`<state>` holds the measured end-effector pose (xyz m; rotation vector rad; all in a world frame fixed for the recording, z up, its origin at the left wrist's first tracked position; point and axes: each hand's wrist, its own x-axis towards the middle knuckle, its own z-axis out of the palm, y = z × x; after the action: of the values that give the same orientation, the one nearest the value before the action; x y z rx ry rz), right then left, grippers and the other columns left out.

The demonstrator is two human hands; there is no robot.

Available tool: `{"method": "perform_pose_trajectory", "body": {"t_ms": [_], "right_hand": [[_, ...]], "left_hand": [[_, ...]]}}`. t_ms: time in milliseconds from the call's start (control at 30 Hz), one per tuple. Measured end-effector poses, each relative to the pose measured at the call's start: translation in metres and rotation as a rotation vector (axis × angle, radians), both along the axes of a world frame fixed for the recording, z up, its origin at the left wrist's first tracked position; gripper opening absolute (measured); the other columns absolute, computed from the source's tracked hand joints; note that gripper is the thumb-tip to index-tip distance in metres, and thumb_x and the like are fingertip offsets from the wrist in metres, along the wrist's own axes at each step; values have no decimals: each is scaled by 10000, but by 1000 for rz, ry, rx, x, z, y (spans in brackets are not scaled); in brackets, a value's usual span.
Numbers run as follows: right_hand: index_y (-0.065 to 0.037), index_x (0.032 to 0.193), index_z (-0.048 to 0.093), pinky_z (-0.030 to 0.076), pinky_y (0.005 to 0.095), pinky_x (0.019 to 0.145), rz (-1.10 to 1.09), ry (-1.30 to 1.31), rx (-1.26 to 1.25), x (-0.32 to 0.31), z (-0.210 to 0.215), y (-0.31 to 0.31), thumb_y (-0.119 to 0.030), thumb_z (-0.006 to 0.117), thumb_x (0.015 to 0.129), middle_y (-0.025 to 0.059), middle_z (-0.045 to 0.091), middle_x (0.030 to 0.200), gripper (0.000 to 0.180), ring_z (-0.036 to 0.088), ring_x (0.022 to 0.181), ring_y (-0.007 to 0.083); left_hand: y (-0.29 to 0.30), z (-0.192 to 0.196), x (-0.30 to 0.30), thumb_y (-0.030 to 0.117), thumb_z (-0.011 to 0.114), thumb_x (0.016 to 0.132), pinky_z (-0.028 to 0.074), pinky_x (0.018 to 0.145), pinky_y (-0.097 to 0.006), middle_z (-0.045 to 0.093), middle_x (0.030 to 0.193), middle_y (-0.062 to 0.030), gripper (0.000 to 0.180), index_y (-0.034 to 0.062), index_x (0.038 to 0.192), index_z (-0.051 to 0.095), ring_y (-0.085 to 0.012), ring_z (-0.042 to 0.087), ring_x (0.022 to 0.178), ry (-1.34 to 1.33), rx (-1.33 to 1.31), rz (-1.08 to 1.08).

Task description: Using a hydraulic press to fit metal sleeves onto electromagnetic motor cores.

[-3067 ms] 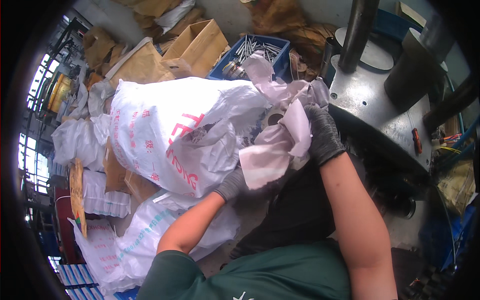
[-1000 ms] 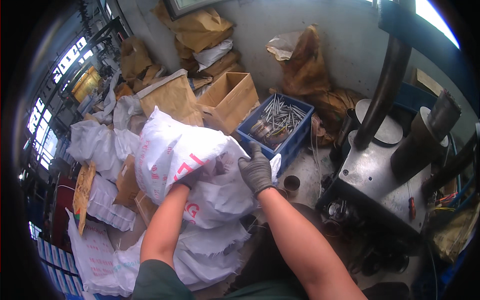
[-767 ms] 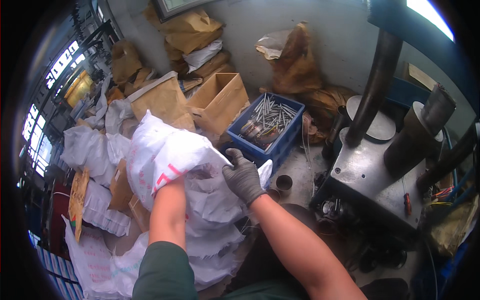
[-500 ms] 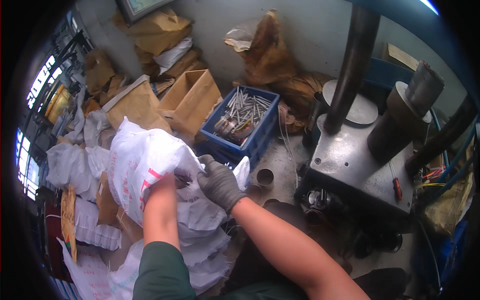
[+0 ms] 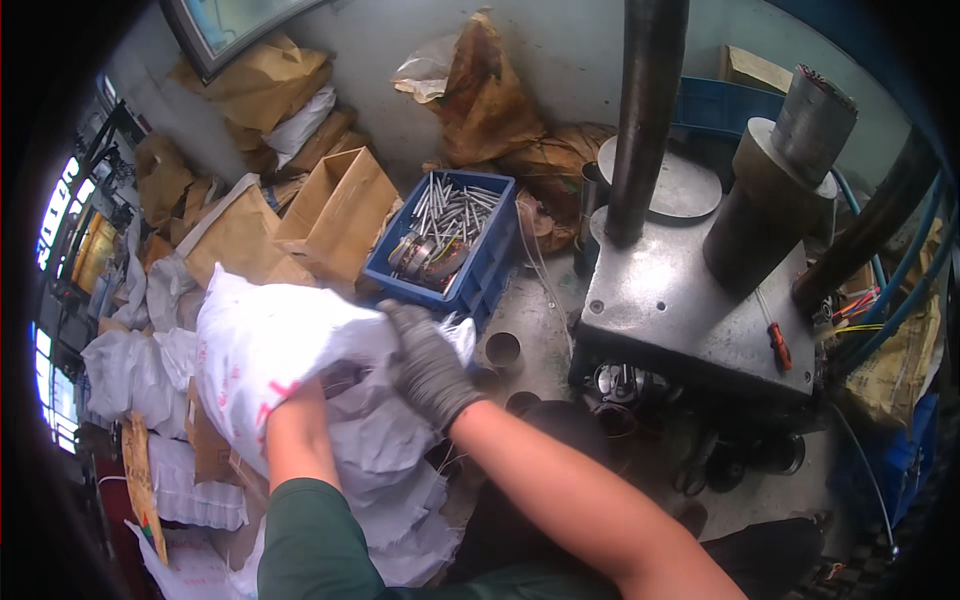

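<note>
A white woven sack with red print stands in front of me, its mouth turned towards me. My left forearm reaches into that mouth, so my left hand and its fingers are hidden inside. In a dark grey glove, my right hand is closed on the sack's rim at the right side of the mouth. A little of the sack's dark inside shows between my wrist and the glove; what lies in it is too dim to make out. White folds of sacking hang below the opening.
Beyond the sack stand a blue crate of metal rods and wound parts and a wooden box. To the right is a heavy steel press plate with thick columns and a red-handled screwdriver. A short tube stands on the floor.
My view has shifted, so the surroundings sit further left. My left arm stays in the sack, and my right hand keeps its hold on the rim.
</note>
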<state>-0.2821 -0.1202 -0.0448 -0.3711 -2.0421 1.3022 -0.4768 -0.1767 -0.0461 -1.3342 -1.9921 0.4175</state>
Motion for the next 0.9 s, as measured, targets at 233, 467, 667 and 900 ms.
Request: {"method": "perform_pose_trajectory", "body": {"t_ms": [233,467,667,900], "right_hand": [[-21,1342,622,554,402,936,-295,109,-126,34,-52,59,72,601,828,241,682,1160,523,689,1041,380],[-21,1286,634,567,357,932,-252,53,-369,106,0,65,164,482,825,135,709,1223,520,713,1062,228],[4,1320,607,523,353,1077,-22,313,-618,250,52,73,118,592,909,137,706,1262,427,684,1178,226],[16,1208,676,554,327,940,-270,-223,-148,469,107,96,-15,677,903,102,734,1108,307,690,1043,171]], "left_hand": [[-5,-51,57,307,692,958,564,834,-403,726,1014,-159,340,43,1171,704,-327,721,938,-301,119,-40],[-136,-128,121,322,689,969,563,840,-397,724,1023,-158,360,44,1197,695,-327,721,949,-577,306,-82],[-189,-240,267,341,717,906,532,993,-435,699,1220,-206,521,83,1349,629,-371,678,1167,-1510,519,53],[-152,-287,248,443,754,829,504,1045,-455,695,1272,-262,649,54,1341,672,-406,656,1222,-1720,172,718]]}}
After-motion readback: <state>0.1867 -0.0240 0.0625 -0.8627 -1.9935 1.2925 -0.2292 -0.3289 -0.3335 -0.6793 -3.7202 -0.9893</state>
